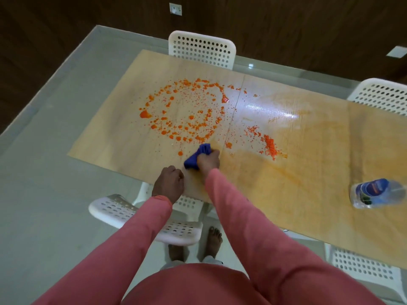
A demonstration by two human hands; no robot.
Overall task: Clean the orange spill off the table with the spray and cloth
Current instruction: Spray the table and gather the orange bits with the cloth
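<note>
— Gripping: right hand (208, 160), fingers curled round bunched blue cloth (196, 156), pressed on table (308, 172) near its front edge.
— Left hand (169, 183)?
— Loosely curled, holding nothing, resting at front table edge just left of cloth.
— Orange spill (185, 111)?
— Spattered in rough ring across left half of table, beyond cloth; second smaller patch (267, 143) right of centre seam; faint orange smear over tabletop nearer the right end.
— Spray bottle (377, 193)?
— Lying on its side at right end of table, well apart from both hands; clear body, blue label.
— Surroundings?
— White perforated chairs: one at far side (201, 50), one far right (383, 95), one near front under left arm (143, 219), one lower right (363, 269). Pink sleeves, bare feet on pale floor (44, 194).
</note>
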